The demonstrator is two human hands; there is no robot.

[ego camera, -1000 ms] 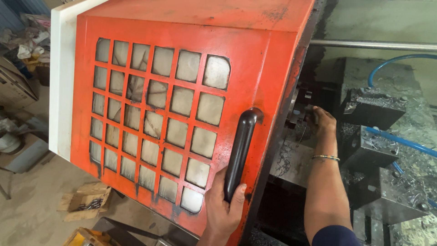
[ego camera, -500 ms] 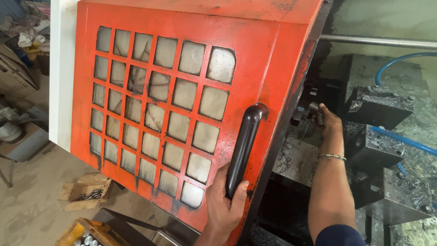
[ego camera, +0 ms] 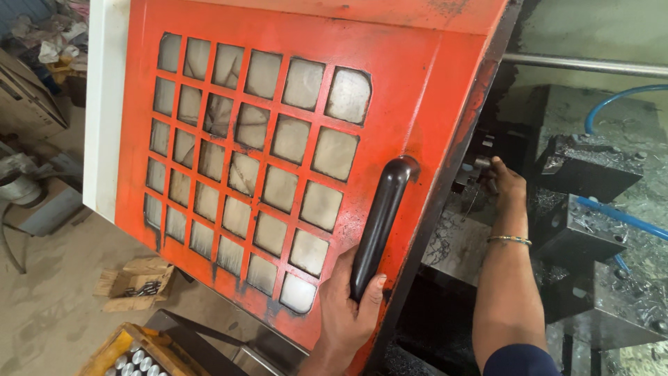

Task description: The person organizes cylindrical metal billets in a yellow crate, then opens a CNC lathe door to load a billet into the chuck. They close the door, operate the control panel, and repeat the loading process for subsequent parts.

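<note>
In the head view, we see the left hand (ego camera: pixel 351 313) at bottom centre, fingers clenched round the foot of the black handle (ego camera: pixel 379 223) on the orange door (ego camera: pixel 292 167). The right hand (ego camera: pixel 504 182), centre right, reaches into the machine (ego camera: pixel 591 230); its grip we cannot tell. Since 1 second ago the door fills more of the frame.

The handle (ego camera: pixel 379 226) sits on the door (ego camera: pixel 278 139) at its 4 o'clock edge; a cardboard box (ego camera: pixel 136 284) lies on the floor at 8 o'clock of the door, a crate (ego camera: pixel 129 355) below it.

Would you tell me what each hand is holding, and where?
Left hand grips the door's black handle at its lower end; right hand reaches into the machine, its hold unclear.
</note>
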